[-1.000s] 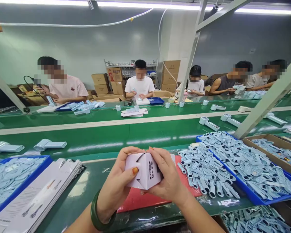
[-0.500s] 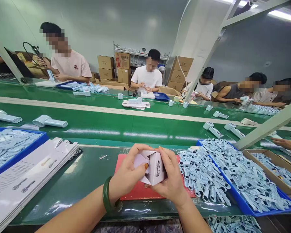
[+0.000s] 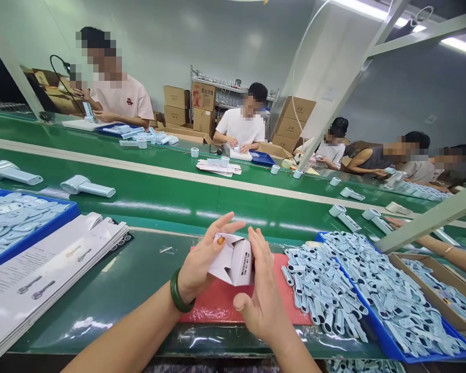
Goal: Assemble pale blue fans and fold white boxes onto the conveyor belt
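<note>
A small white cardboard box (image 3: pixel 241 263) with black print is held up between my hands, its flaps partly unfolded on the left. My left hand (image 3: pixel 202 259), with a green bangle on its wrist, grips the flap side, thumb against a flap and fingers stretched beyond it. The fingers of my right hand (image 3: pixel 262 290) lie straight along the box's right side, with the thumb spread away from it. Beneath the box is a red mat (image 3: pixel 217 305). I cannot see whether anything is inside the box.
Many light-blue parts (image 3: pixel 326 290) lie heaped at the right, beside a full blue tray (image 3: pixel 376 331) and a cardboard box (image 3: pixel 442 305). Paper sheets (image 3: pixel 62 274) and another blue tray (image 3: pixel 72 210) stand left. Across the green conveyor (image 3: pixel 171 191) several people work; another person's arm (image 3: pixel 442 248) reaches in right.
My left thumb has come out from the box opening to a flap, and its fingers have spread. My right thumb has moved away from the box. A co-worker's arm reaches further in at right.
</note>
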`<action>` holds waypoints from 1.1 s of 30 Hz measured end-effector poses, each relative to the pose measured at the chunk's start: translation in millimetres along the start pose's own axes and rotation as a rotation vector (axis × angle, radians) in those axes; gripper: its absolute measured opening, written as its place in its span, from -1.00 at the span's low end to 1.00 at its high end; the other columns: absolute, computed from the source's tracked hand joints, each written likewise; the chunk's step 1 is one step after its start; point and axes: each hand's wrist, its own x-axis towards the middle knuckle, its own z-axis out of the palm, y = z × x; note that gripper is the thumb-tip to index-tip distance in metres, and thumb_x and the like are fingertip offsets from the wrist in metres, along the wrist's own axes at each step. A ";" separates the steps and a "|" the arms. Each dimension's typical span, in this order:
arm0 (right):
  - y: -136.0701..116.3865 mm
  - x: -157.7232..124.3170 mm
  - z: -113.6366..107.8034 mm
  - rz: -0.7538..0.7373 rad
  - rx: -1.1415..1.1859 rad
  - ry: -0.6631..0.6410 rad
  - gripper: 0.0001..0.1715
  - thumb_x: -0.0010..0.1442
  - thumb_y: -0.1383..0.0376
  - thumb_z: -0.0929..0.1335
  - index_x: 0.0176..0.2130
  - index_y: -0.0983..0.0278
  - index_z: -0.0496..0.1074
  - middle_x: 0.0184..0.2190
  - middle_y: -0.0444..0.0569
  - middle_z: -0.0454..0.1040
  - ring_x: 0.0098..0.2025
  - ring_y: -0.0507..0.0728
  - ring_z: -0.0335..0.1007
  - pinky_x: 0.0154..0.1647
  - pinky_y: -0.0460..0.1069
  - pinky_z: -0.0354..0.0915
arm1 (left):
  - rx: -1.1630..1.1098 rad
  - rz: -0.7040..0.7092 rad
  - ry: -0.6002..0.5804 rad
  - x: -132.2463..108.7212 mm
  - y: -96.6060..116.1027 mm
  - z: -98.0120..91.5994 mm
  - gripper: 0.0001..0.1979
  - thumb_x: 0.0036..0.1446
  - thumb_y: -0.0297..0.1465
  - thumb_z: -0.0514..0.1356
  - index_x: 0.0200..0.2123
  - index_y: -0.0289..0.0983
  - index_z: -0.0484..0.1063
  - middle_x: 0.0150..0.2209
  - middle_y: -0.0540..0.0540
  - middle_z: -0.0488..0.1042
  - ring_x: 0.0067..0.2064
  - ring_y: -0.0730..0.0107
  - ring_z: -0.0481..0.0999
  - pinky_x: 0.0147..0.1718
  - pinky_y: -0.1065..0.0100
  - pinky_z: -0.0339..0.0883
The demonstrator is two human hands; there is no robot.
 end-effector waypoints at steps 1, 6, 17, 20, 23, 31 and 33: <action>-2.8 0.1 -1.0 0.041 0.025 0.014 0.09 0.24 -0.38 0.00 0.45 0.20 -0.16 0.45 0.16 -0.04 0.49 0.44 -0.21 0.41 0.51 -0.09 | 0.016 -0.019 -0.011 0.1 -3.0 -0.3 -0.51 0.32 -0.29 0.19 0.28 -0.05 0.25 0.30 -0.17 0.30 0.07 0.27 0.47 0.04 0.31 0.40; -10.1 3.9 -3.6 0.077 0.030 0.125 -0.05 0.32 -0.28 -0.05 0.46 0.15 -0.17 0.46 0.12 -0.06 0.50 0.40 -0.23 0.40 0.52 -0.06 | 0.093 -0.042 -0.035 1.8 -5.9 9.4 -0.43 0.28 -0.31 0.24 0.31 0.08 0.20 0.35 -0.07 0.21 0.13 0.25 0.43 0.03 0.32 0.39; -29.3 15.1 -5.0 0.052 0.106 0.188 -0.02 0.29 -0.32 -0.04 0.45 0.13 -0.11 0.48 0.09 -0.13 0.51 0.41 -0.29 0.42 0.52 -0.16 | 0.017 0.156 0.084 -0.5 8.3 30.5 -0.33 0.27 0.09 0.12 0.36 0.01 0.14 0.38 -0.14 0.18 0.38 0.03 0.16 0.26 0.13 0.22; -29.5 19.4 -6.9 0.072 0.152 0.240 -0.04 0.30 -0.29 -0.14 0.43 0.10 -0.02 0.47 0.03 -0.09 0.51 0.36 -0.26 0.44 0.48 -0.14 | -0.004 0.083 0.039 -5.8 2.6 34.5 -0.26 0.19 0.09 0.21 0.36 0.04 0.12 0.40 -0.14 0.13 0.33 -0.04 0.25 0.24 0.06 0.25; -30.5 19.8 -3.9 0.053 0.164 0.229 -0.01 0.28 -0.34 -0.03 0.43 0.14 -0.05 0.47 0.07 -0.08 0.49 0.38 -0.21 0.44 0.46 -0.10 | -0.013 0.140 0.058 -11.3 -1.0 34.0 -0.30 0.23 0.13 0.12 0.33 -0.02 0.17 0.36 -0.19 0.20 0.27 -0.05 0.33 0.19 0.03 0.30; -26.3 34.3 -19.0 0.013 0.123 0.363 -0.12 0.32 -0.29 -0.04 0.31 0.10 0.24 0.37 0.04 0.14 0.47 0.38 -0.15 0.44 0.48 -0.19 | 0.496 0.252 0.126 -21.1 -25.2 0.7 -0.01 -0.16 -0.32 0.56 0.29 0.03 0.13 0.27 -0.17 0.26 0.25 -0.06 0.33 0.21 0.01 0.25; -21.7 22.7 -7.4 -0.015 0.168 0.476 -0.20 0.35 -0.25 0.05 0.26 0.13 0.29 0.29 0.12 0.25 0.40 0.39 0.03 0.39 0.46 -0.02 | 0.448 0.338 0.274 -4.6 -13.9 -12.8 -0.12 -0.13 -0.40 0.53 0.22 -0.01 0.23 0.22 -0.13 0.31 0.20 0.04 0.37 0.14 0.14 0.33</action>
